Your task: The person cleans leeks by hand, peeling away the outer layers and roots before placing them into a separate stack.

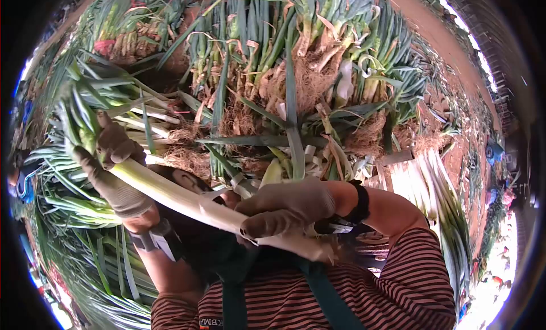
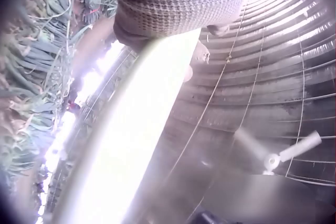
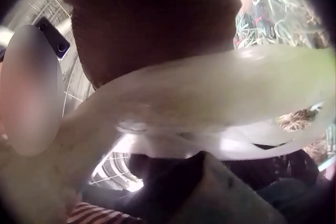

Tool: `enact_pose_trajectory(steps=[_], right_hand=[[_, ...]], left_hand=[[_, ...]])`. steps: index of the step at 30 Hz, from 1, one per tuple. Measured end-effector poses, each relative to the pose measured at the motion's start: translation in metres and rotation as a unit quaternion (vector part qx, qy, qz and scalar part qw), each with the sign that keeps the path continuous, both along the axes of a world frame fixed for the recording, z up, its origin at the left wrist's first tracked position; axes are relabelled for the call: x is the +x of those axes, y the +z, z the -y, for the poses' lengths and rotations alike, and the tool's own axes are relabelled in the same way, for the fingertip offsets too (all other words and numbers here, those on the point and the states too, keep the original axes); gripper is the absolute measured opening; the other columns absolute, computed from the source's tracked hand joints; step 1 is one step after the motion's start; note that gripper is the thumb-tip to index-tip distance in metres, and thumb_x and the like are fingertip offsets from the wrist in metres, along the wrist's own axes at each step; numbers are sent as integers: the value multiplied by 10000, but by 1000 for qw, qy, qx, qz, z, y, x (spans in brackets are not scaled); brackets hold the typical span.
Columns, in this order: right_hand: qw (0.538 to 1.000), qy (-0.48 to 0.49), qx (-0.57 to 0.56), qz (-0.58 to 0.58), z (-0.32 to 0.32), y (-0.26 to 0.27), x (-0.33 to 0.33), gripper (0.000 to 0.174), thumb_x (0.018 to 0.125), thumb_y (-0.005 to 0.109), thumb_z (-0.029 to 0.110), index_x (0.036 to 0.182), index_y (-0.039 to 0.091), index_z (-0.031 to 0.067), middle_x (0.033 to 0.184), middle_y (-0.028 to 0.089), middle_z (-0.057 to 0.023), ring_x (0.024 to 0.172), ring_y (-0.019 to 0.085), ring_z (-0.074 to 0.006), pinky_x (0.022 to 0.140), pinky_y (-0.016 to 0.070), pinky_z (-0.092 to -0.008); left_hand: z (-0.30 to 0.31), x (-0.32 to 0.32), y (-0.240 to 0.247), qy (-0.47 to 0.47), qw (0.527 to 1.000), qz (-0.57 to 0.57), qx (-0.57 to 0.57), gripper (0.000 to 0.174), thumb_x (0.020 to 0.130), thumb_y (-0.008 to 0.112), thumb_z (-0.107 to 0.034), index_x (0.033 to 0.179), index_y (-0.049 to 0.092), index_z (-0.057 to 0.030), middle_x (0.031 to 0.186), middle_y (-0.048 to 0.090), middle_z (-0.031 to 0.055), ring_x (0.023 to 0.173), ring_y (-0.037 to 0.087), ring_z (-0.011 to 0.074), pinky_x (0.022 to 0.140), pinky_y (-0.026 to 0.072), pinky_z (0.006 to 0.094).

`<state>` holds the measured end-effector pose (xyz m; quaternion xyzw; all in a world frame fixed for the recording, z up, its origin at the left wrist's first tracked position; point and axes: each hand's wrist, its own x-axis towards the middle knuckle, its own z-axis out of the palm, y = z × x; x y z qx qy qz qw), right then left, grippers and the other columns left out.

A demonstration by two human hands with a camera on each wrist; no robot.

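Leek [image 1: 176, 197] lies aslant before the striped shirt [image 1: 364, 298], its long axis (faintly bowed) running from green leaves at upper left in the head view to the pale root end at lower right, near the chest. Gloved left hand [image 1: 112, 179] grips it, curled round just below the leaves; the right hand [image 1: 290, 206] is bent over the white shank toward the roots, thumb opposite.

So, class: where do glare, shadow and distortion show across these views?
Head view: fisheye bending, black corners, harsh glare at lower right; left wrist: the leek stalk is washed out; right wrist: the right hand is in deep shadow.
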<state>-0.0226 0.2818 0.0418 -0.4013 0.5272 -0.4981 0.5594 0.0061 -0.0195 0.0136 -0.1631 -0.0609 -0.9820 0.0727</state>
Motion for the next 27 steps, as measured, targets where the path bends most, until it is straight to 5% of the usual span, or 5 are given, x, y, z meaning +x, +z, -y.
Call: enact_pose_trajectory(steps=[9, 19, 22, 25, 27], right_hand=[[997, -15, 12, -69, -34, -46, 31, 802, 948, 241, 668, 1103, 590, -37, 802, 617, -157, 746, 610, -299, 703, 468, -350], [941, -243, -25, -233, -175, -41, 53, 303, 965, 493, 338, 994, 634, 71, 761, 654, -109, 672, 657, -279, 617, 528, -382], [788, -274, 310, -457, -173, 18, 30, 310, 903, 609, 255, 1111, 623, 26, 884, 676, -127, 689, 651, -283, 662, 527, -379], [602, -288, 155, -729, -139, 5, 4, 329, 872, 660, 323, 1039, 655, 40, 884, 678, -134, 764, 675, -306, 670, 539, -377], [798, -374, 56, -470, -100, 14, 3, 365, 845, 691, 317, 1049, 648, 17, 905, 676, -136, 812, 670, -296, 712, 535, -370]], left_hand=[[46, 17, -43, 109, 990, 73, 45, 519, 929, 523, -289, 1227, 427, 126, 682, 408, -20, 539, 427, 95, 593, 413, 278], [101, 26, -100, 146, 978, 147, -17, 511, 957, 503, -385, 1169, 479, 80, 701, 405, -24, 589, 407, 102, 604, 399, 281], [96, 28, -93, 143, 974, 163, -62, 513, 960, 507, -385, 1177, 490, 80, 697, 415, -24, 580, 398, 97, 594, 401, 274], [69, 17, -73, 189, 954, 184, -143, 478, 984, 467, -422, 1094, 549, 36, 714, 438, -21, 588, 412, 85, 573, 405, 259], [49, 12, -67, 202, 954, 161, -152, 439, 986, 457, -424, 1067, 531, 0, 713, 432, -23, 581, 399, 81, 562, 389, 256]])
